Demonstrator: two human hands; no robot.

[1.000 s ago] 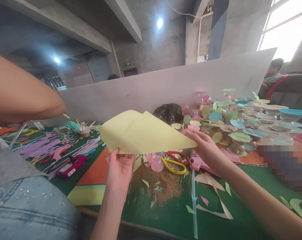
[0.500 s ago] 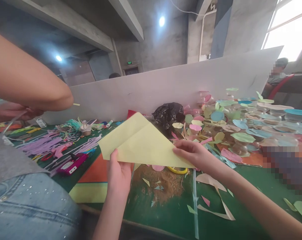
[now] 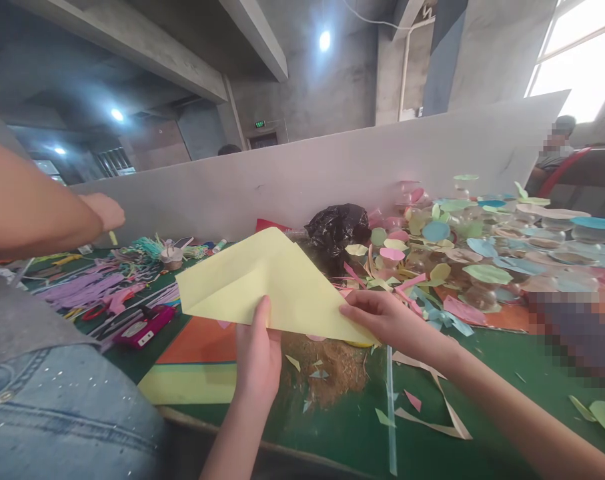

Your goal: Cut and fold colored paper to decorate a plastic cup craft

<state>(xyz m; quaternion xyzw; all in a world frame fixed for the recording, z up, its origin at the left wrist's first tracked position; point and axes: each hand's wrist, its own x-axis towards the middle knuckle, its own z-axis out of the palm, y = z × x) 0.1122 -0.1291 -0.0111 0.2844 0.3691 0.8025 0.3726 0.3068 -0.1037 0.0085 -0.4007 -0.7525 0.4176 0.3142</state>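
Note:
A folded sheet of pale yellow paper (image 3: 287, 287) is held up above the green table, its crease running slantwise and its peak pointing away from me. My left hand (image 3: 257, 347) pinches the lower edge near the middle, thumb on top and fingers underneath. At the right corner my right hand (image 3: 377, 317) grips the paper between thumb and fingers. Beneath it, brown crumbs (image 3: 332, 380) and small paper scraps lie on the table. Orange and yellow-green sheets (image 3: 197, 383) are partly hidden behind my left hand.
Plastic cups topped with coloured paper (image 3: 487, 273) crowd the right side. A black plastic bag (image 3: 335, 230) sits at the back before a white partition (image 3: 222, 180). A magenta box (image 3: 145, 327) and purple strips (image 3: 82, 287) lie left, beside another person's arm (image 3: 32, 200).
My left hand has slid right along the paper's lower edge, and the paper has shifted slightly left. The other person's hand has moved out above the table.

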